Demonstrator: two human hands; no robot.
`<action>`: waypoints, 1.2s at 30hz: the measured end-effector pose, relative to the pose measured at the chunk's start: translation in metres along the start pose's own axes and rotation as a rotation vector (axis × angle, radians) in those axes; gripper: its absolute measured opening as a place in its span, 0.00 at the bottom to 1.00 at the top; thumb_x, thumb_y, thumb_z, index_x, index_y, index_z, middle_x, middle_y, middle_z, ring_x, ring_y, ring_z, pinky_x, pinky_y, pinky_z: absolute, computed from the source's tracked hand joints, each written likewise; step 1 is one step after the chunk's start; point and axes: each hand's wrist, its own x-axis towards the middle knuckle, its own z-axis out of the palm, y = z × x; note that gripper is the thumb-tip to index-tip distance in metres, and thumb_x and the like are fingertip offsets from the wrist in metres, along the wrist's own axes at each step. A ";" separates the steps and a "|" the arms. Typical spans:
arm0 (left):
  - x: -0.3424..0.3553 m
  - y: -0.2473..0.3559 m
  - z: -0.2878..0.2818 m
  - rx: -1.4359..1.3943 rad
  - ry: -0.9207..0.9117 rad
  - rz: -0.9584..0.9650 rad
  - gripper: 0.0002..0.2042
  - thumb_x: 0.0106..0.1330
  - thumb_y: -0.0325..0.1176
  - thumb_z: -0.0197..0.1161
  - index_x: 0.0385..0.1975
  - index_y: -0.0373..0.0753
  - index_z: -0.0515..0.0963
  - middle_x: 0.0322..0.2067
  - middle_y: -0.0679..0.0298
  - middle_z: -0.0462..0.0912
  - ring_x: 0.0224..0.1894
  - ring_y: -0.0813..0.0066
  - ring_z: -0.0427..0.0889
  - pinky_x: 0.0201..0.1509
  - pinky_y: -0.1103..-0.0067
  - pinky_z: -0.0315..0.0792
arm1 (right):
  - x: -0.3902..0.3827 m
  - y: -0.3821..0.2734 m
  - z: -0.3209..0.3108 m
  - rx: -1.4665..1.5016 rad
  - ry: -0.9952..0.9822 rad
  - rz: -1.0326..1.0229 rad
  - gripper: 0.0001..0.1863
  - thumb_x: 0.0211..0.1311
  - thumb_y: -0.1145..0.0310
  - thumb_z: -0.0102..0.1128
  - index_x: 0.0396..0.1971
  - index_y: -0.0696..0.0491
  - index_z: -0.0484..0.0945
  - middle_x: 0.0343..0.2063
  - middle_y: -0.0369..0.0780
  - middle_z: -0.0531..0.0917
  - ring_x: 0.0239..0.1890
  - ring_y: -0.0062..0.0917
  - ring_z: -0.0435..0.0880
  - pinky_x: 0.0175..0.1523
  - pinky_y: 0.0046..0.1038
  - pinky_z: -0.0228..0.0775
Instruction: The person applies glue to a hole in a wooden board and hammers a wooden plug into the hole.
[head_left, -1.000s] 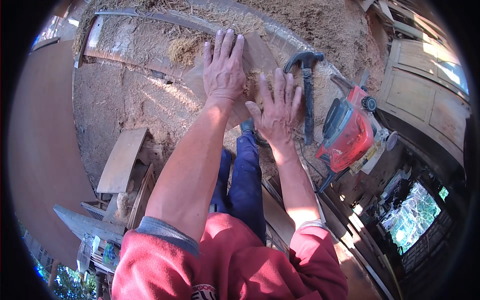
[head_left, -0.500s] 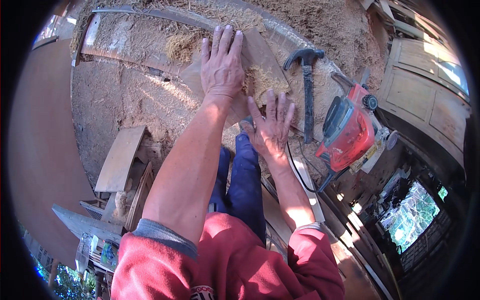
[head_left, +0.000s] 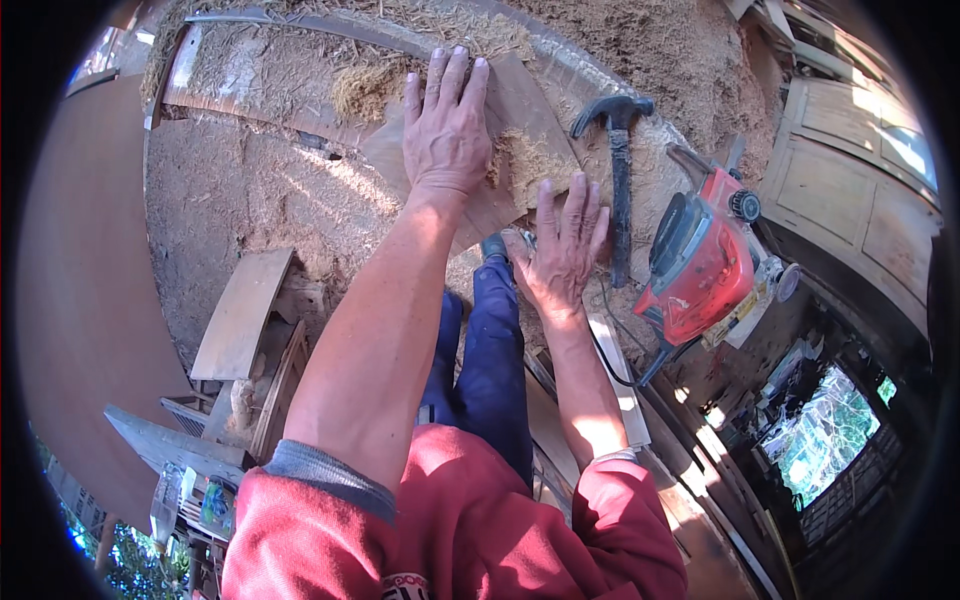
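Note:
My left hand [head_left: 446, 135] lies flat, fingers spread, on a brown wooden board [head_left: 527, 95] dusted with a pile of pale shavings. Lower and to its right, my right hand [head_left: 563, 250] is open with fingers extended, at the board's lower right edge; whether it presses on anything is unclear. A claw hammer [head_left: 618, 205] with a dark handle lies just right of that hand, head away from me. Beyond it, a red electric power tool [head_left: 705, 280], apparently a planer, sits with a black cord running off toward me.
The workbench [head_left: 230, 70] is covered in sawdust and fibres. My blue-trousered legs show below. Loose planks [head_left: 240, 310] are stacked at left beside a large brown sheet [head_left: 90, 280]. A wooden cabinet [head_left: 830, 190] stands at right, above a dark cluttered space with a bright opening.
My right hand has moved toward me, uncovering more shavings on the board, and has shifted slightly back up since half a second ago. My left hand has slid slightly away from me.

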 end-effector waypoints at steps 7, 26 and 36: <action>0.003 -0.004 0.000 0.011 0.009 0.009 0.27 0.66 0.29 0.53 0.68 0.47 0.70 0.71 0.64 0.67 0.77 0.63 0.58 0.80 0.59 0.47 | 0.008 -0.005 0.001 -0.055 -0.104 -0.074 0.42 0.61 0.40 0.64 0.71 0.45 0.68 0.74 0.53 0.59 0.75 0.59 0.54 0.74 0.65 0.42; 0.003 0.002 -0.003 0.004 0.032 0.004 0.24 0.69 0.27 0.52 0.66 0.47 0.72 0.70 0.64 0.69 0.76 0.63 0.59 0.80 0.61 0.50 | 0.002 0.002 -0.007 -0.061 -0.083 -0.035 0.39 0.64 0.38 0.60 0.71 0.42 0.69 0.74 0.54 0.59 0.75 0.56 0.56 0.73 0.60 0.48; -0.001 -0.002 -0.002 0.002 -0.017 -0.007 0.27 0.66 0.31 0.54 0.68 0.49 0.70 0.72 0.64 0.66 0.78 0.64 0.56 0.80 0.58 0.47 | 0.027 -0.009 -0.014 -0.060 -0.084 -0.001 0.38 0.65 0.38 0.58 0.68 0.47 0.72 0.73 0.53 0.61 0.75 0.55 0.55 0.73 0.64 0.46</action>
